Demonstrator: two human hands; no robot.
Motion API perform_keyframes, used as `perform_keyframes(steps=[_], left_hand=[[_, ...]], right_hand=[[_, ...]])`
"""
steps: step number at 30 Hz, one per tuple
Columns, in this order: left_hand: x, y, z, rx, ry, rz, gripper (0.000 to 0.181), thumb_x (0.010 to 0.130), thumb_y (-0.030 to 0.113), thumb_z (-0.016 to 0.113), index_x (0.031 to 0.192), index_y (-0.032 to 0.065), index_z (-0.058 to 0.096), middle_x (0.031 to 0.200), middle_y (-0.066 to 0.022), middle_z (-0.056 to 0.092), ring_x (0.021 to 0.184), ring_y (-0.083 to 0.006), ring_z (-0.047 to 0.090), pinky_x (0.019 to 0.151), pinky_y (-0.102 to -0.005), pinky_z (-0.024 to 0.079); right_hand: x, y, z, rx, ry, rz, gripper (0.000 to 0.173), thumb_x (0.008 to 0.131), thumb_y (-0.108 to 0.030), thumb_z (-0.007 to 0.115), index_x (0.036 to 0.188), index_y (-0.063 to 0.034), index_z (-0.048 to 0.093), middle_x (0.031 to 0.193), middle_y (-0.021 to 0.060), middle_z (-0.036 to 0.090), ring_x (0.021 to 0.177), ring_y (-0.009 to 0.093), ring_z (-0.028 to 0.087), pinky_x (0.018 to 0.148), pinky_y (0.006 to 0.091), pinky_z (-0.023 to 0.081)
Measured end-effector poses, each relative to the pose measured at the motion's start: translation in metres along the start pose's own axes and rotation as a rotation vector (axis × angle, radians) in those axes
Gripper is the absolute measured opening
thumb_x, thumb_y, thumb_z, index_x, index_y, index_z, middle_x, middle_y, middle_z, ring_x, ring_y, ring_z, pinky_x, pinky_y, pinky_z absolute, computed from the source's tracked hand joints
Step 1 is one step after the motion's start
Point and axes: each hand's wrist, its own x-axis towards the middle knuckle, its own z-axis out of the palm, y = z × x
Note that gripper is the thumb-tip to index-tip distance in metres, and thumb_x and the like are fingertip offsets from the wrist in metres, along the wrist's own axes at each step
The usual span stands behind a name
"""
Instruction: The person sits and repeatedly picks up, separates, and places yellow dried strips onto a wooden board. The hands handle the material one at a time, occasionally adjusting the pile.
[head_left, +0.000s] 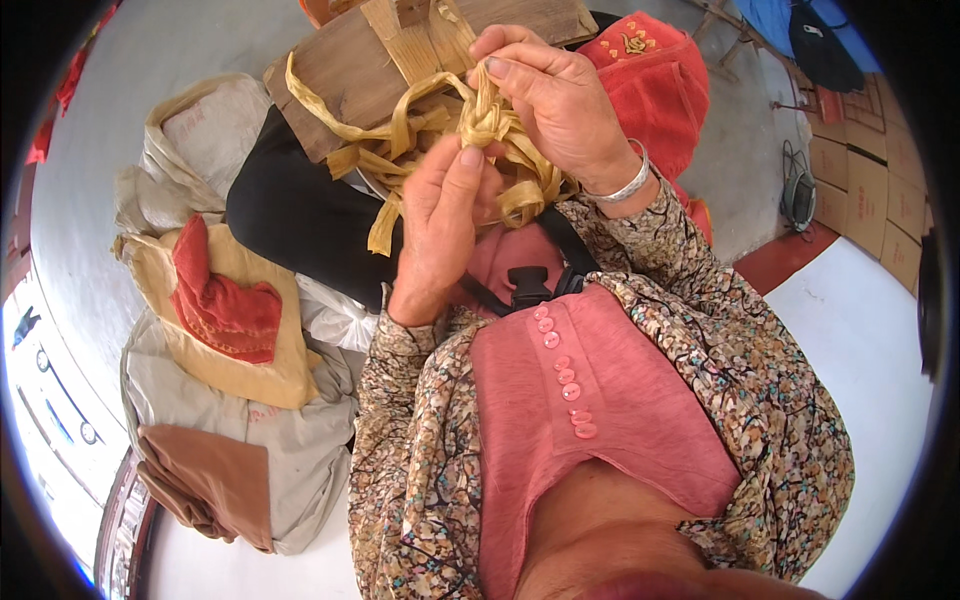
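Both hands are raised close together over my lap, working a knot of flat yellowish strips (481, 126) that look like dried plant fibre. My left hand (442, 217) pinches the lower side of the knot between thumb and fingers. Higher and to the right, my right hand (562, 105) grips the strip ends at the top of the knot. More loose strips (416, 101) curl and hang around and beneath the knot. Behind them lies a tilted wooden board (330, 90) with lighter flat pieces (409, 45) on it. What the strips rest on is mostly hidden.
Red towelling cloth (652, 97) lies beyond my right wrist. On the left are stuffed sacks (217, 127), a tan one (217, 300) bearing a red cloth (225, 315), and a brown cloth (210, 480). Cardboard boxes (866, 195) stand stacked at the right.
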Motion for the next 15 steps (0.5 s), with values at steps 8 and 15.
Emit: perform_keyframes(steps=[8,15], left_hand=[[0.012,0.001,-0.015,1.200,0.216,0.689,0.023,0.081,0.010,0.067,0.103,0.0073,0.061,0.075,-0.0095,0.059,0.062,-0.0311,0.059,0.052,-0.0382,0.046],[0.026,0.002,-0.010,1.126,0.199,0.584,0.015,0.081,0.012,0.068,0.078,0.0050,0.055,0.067,-0.0116,0.057,0.058,-0.0328,0.057,0.050,-0.0387,0.043]], right_hand=[[0.011,-0.047,-0.020,-0.929,-0.495,-0.153,0.029,0.091,-0.023,0.061,0.110,-0.0010,0.060,0.095,0.0093,0.062,0.086,0.019,0.061,0.075,0.0307,0.048],[0.007,-0.045,-0.029,-1.269,-0.548,-0.223,0.026,0.090,-0.026,0.057,0.078,-0.0029,0.054,0.071,0.0149,0.057,0.070,0.035,0.059,0.060,0.0424,0.046]])
